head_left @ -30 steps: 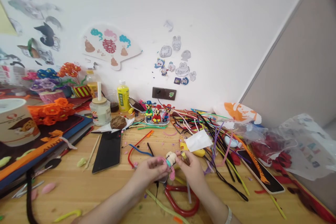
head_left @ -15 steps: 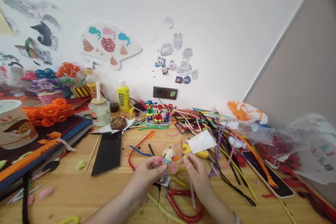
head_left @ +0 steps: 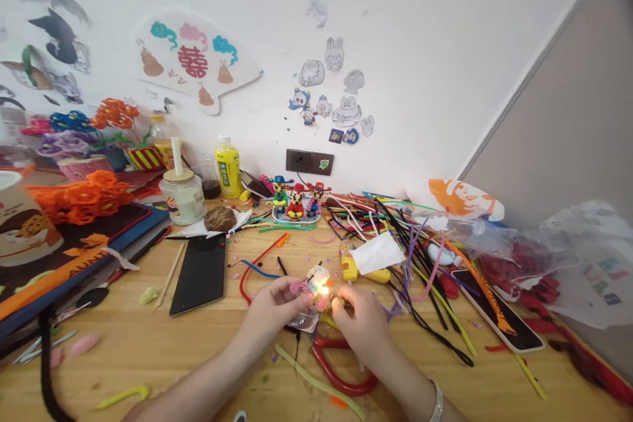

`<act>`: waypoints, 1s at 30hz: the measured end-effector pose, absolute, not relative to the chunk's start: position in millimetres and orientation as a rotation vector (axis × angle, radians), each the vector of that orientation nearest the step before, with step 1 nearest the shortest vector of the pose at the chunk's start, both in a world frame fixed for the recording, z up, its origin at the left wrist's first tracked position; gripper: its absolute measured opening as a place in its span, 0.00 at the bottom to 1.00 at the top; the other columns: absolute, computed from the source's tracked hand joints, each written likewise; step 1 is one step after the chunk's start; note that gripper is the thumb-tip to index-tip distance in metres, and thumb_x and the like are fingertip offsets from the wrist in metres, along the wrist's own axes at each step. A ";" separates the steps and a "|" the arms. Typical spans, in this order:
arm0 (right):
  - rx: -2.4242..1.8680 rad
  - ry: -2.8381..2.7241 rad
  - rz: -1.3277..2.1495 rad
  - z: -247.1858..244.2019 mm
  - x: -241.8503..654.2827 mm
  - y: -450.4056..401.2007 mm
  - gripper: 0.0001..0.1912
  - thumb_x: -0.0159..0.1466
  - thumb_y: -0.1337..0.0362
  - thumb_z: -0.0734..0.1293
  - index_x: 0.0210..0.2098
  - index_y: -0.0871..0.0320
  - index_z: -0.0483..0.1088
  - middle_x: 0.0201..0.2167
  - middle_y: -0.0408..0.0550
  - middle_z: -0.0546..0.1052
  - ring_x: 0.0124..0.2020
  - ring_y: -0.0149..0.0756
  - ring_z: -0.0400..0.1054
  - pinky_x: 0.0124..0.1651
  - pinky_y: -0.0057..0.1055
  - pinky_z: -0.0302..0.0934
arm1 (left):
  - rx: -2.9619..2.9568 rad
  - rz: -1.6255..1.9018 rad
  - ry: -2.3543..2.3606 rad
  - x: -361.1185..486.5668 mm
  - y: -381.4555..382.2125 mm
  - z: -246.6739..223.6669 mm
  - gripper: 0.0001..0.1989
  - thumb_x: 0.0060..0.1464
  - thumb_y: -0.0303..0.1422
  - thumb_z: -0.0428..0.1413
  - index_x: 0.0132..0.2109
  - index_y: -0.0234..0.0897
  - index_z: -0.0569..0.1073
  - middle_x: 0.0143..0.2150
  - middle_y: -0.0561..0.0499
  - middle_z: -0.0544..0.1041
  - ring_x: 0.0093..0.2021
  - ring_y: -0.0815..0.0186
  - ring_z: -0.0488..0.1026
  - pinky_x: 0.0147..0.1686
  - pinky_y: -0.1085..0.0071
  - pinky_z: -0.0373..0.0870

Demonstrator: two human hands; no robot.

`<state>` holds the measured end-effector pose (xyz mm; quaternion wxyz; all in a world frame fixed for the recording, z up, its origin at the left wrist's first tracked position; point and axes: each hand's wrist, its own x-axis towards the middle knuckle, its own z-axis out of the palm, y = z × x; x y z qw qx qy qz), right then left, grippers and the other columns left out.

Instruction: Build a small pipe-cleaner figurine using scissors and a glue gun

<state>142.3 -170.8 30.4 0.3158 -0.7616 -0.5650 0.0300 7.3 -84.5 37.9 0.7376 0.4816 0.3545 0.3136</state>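
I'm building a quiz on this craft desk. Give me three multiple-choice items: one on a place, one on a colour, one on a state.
1. Where does the flat black tablet lie?
A) beside the left hand, further left
B) on the wall
C) under the red scissors

2. What colour is the capped plastic bottle by the wall?
A) blue
B) yellow
C) black

3. What shows between the hands at the small pipe-cleaner figure?
A) a small flame
B) running water
C) nothing

A: it lies on the wooden desk, left of that hand.
B: its body is yellow.
A: a bright glow sits next to the right hand.
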 end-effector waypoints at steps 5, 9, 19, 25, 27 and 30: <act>-2.001 -1.514 0.043 32.4 142.4 -171.8 0.11 0.54 0.66 0.57 0.18 0.59 0.64 0.16 0.41 0.68 0.20 0.29 0.60 0.23 0.24 0.44 | 1.106 0.684 0.771 6.1 -85.9 37.9 0.18 0.29 0.36 0.65 0.32 0.34 0.73 0.28 0.51 0.80 0.29 0.63 0.75 0.30 0.71 0.69; -1.999 -1.515 -0.002 32.3 143.0 -172.5 0.11 0.54 0.65 0.58 0.16 0.58 0.63 0.14 0.41 0.66 0.19 0.29 0.59 0.22 0.25 0.43 | 1.109 0.686 0.793 5.5 -85.2 38.7 0.18 0.28 0.36 0.65 0.31 0.34 0.74 0.27 0.51 0.79 0.29 0.63 0.75 0.30 0.72 0.69; -2.058 -1.545 -0.044 34.9 140.7 -174.0 0.10 0.55 0.63 0.59 0.19 0.58 0.64 0.17 0.42 0.69 0.21 0.31 0.61 0.24 0.26 0.43 | 1.053 0.689 0.775 4.9 -87.6 41.2 0.19 0.27 0.34 0.66 0.32 0.34 0.73 0.28 0.52 0.79 0.30 0.64 0.75 0.32 0.71 0.69; -2.026 -1.573 -0.060 36.6 140.2 -176.8 0.11 0.56 0.63 0.58 0.20 0.58 0.64 0.18 0.43 0.70 0.22 0.31 0.62 0.25 0.26 0.44 | 1.064 0.684 0.784 4.4 -87.0 41.4 0.18 0.29 0.34 0.65 0.33 0.35 0.73 0.28 0.52 0.79 0.30 0.65 0.74 0.31 0.73 0.68; -2.040 -1.577 -0.056 35.7 140.0 -177.4 0.11 0.56 0.63 0.58 0.20 0.58 0.64 0.18 0.43 0.70 0.22 0.31 0.62 0.26 0.26 0.44 | 1.070 0.690 0.790 4.6 -86.3 40.8 0.18 0.29 0.34 0.65 0.33 0.35 0.73 0.28 0.53 0.79 0.29 0.66 0.74 0.30 0.73 0.68; -2.084 -1.578 -0.048 33.9 140.1 -177.1 0.10 0.56 0.62 0.58 0.20 0.58 0.64 0.19 0.43 0.70 0.23 0.31 0.62 0.26 0.26 0.43 | 1.089 0.706 0.802 4.5 -86.1 41.0 0.18 0.29 0.34 0.65 0.32 0.34 0.73 0.27 0.53 0.79 0.29 0.65 0.74 0.29 0.74 0.68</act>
